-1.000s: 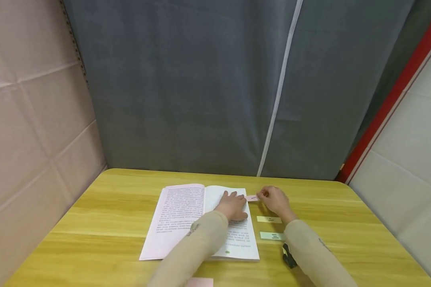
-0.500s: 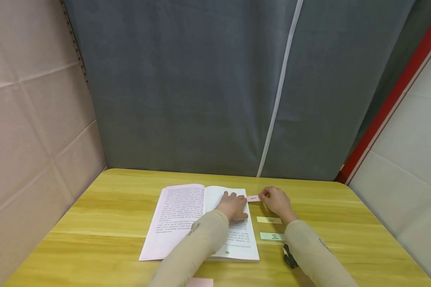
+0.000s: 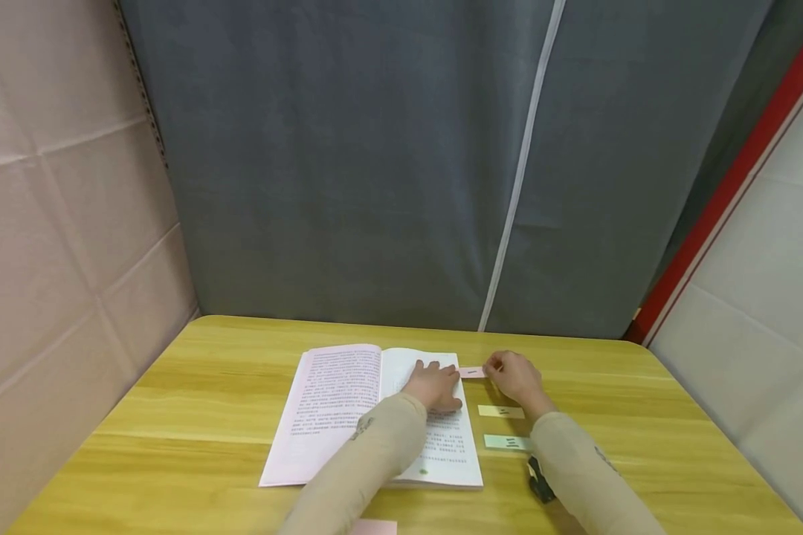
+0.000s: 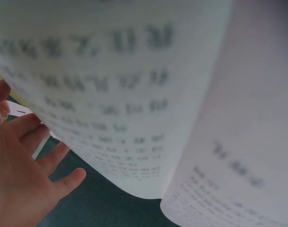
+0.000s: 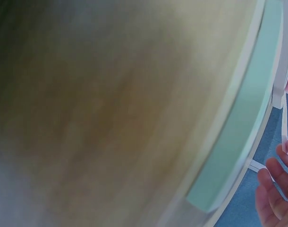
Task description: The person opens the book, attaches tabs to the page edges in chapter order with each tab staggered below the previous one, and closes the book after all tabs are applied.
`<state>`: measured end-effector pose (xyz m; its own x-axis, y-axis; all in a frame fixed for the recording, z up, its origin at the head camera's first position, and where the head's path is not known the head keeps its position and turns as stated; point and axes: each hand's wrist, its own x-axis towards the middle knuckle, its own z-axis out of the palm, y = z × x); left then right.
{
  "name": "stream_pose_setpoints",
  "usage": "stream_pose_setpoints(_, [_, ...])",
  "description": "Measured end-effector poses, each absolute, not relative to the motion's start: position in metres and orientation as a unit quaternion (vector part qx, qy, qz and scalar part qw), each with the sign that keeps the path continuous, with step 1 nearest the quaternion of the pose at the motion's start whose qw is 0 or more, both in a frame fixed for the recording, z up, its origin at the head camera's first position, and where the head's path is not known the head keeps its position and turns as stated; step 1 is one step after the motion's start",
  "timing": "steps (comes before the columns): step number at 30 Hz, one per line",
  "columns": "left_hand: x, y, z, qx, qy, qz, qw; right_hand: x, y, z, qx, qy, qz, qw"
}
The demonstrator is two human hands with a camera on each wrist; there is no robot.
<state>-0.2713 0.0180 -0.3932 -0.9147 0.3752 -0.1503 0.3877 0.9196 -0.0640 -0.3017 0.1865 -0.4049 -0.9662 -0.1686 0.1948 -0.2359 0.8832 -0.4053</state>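
Note:
An open book (image 3: 334, 409) with printed pages lies on the table. My left hand (image 3: 433, 386) rests on its right page, fingers spread, with fingertips by the page's outer edge. From that edge sticks out a pink paper slip (image 3: 471, 372) bearing a dark stroke. Thumb and fingers of my right hand (image 3: 515, 377) pinch the slip's right end. Below that hand lie a pale yellow slip (image 3: 501, 412) and a light green slip (image 3: 506, 442), both marked with strokes. In the left wrist view, the left hand (image 4: 26, 170) is beside the page edge.
A small black object (image 3: 540, 479) lies near the right sleeve, partly hidden by it. Pink paper (image 3: 376, 527) shows at the bottom edge, half covered by the left sleeve. A grey curtain (image 3: 361, 163) hangs behind the wooden table (image 3: 174, 416).
My right hand has shifted very slightly to the right, and a little more of the pink slip shows. The left hand stays on the page.

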Motion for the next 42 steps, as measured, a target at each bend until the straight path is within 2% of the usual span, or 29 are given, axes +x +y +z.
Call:
stream_pose_setpoints(7, [-0.271, 0.019, -0.397, 0.191, 0.979, -0.057, 0.052, -0.301, 0.189, -0.406, 0.098, -0.968, 0.216, 0.078])
stream_pose_setpoints(24, [-0.267, 0.016, -0.394, 0.184, 0.981, -0.045, 0.053, -0.299, 0.192, -0.404, 0.098, -0.967, 0.222, 0.075])
stream_pose_setpoints(33, [-0.254, -0.011, -0.368, 0.219, 0.974, -0.045, 0.025, -0.297, 0.196, -0.397, 0.128, -0.957, 0.228, 0.128])
stream_pose_setpoints(42, [-0.222, -0.044, -0.35, 0.276, 0.957, -0.079, -0.046, -0.277, 0.189, -0.383, 0.177, -0.945, 0.198, 0.193])
